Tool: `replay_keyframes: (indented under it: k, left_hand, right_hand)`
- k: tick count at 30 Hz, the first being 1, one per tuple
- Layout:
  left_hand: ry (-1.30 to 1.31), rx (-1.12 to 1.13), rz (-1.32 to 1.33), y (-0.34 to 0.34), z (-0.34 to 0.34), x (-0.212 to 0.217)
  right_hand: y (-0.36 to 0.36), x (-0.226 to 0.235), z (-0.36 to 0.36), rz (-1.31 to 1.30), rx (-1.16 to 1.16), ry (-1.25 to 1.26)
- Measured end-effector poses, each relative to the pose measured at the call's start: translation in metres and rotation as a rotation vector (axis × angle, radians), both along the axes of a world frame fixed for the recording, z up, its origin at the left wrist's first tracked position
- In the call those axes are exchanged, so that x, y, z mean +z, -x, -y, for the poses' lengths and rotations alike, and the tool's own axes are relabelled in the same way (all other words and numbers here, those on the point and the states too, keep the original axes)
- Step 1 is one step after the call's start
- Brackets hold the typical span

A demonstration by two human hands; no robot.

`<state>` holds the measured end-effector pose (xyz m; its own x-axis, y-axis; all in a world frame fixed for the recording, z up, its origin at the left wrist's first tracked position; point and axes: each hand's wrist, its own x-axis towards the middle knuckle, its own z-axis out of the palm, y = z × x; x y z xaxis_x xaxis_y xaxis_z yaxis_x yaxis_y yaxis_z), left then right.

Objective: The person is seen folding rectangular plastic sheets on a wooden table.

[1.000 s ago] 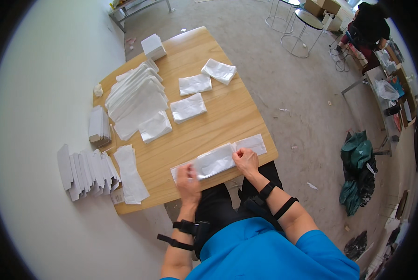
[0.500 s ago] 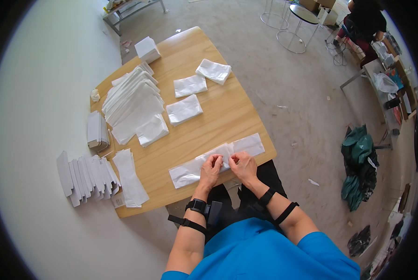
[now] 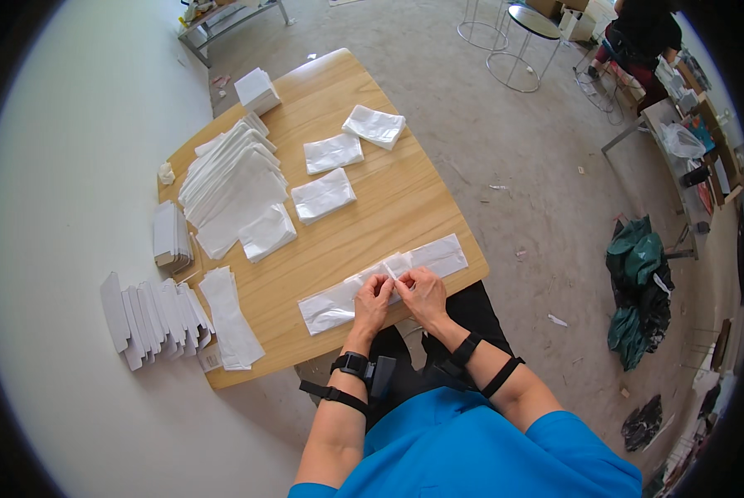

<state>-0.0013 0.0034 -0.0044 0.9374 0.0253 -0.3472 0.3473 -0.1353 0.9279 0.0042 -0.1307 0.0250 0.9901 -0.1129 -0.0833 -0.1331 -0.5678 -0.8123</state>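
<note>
Hands closer on bag

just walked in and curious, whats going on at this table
A person in a blue top sits at a light wooden table. Both hands, left hand and right hand, pinch the middle of a long clear plastic bag holding white sheets. More white packets and a fanned stack lie beyond.

Both forearms reaching forward, left hand and right hand side by side, fingers pinched
</note>
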Motion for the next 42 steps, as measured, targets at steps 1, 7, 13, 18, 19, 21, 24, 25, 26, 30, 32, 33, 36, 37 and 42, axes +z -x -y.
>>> replay_keyframes:
  k: [1, 7, 13, 18, 19, 21, 24, 25, 26, 30, 32, 33, 36, 37, 42]
  left_hand:
    - [-0.011, 0.0, -0.018, -0.001, 0.0, 0.001]
    - [-0.016, 0.005, -0.052, -0.001, -0.001, 0.002]
    - [0.05, 0.024, -0.046, -0.001, -0.001, 0.0]
    - [0.072, 0.033, -0.079, -0.001, -0.003, 0.0]
    - [0.071, 0.031, -0.079, -0.001, -0.003, 0.001]
    - [0.073, 0.027, -0.08, -0.002, -0.003, 0.002]
    - [0.088, 0.008, -0.098, -0.004, -0.004, 0.004]
    - [0.077, -0.001, -0.1, -0.004, -0.004, 0.003]
    - [0.065, -0.011, -0.101, -0.004, -0.005, 0.003]
    - [0.104, -0.012, -0.079, -0.003, -0.007, 0.003]
    - [0.149, -0.057, -0.064, -0.001, -0.01, 0.004]
    - [0.149, -0.06, -0.065, -0.001, -0.009, 0.006]
    - [0.032, -0.141, -0.014, 0.001, -0.008, 0.008]
    - [0.058, -0.129, -0.011, 0.001, -0.009, 0.006]
    - [0.105, -0.115, -0.021, 0.002, -0.01, 0.003]
  right_hand:
    - [0.0, -0.002, 0.001, -0.001, -0.001, -0.013]
    - [-0.002, -0.009, 0.009, -0.152, -0.051, -0.302]
    - [-0.004, -0.018, 0.011, -0.114, -0.047, -0.146]
    - [0.003, 0.002, 0.019, -0.008, 0.058, -0.047]
    - [0.006, 0.005, 0.022, 0.004, 0.103, 0.003]
    - [0.011, 0.014, 0.022, -0.031, 0.117, 0.027]
    - [0.016, 0.012, 0.018, -0.059, 0.108, 0.017]
    - [0.017, 0.011, 0.016, -0.053, 0.086, -0.016]
    - [0.017, 0.009, 0.014, -0.054, 0.086, -0.016]
    - [0.014, 0.006, 0.008, 0.016, 0.025, -0.056]
    - [0.012, 0.004, 0.007, 0.022, 0.007, -0.07]
    - [0.011, 0.002, 0.007, 0.016, 0.011, -0.077]
    - [0.008, 0.002, 0.007, 0.001, 0.001, -0.079]
    - [0.008, 0.005, 0.005, -0.009, -0.008, -0.074]
    - [0.01, 0.008, 0.002, -0.06, -0.036, 0.001]
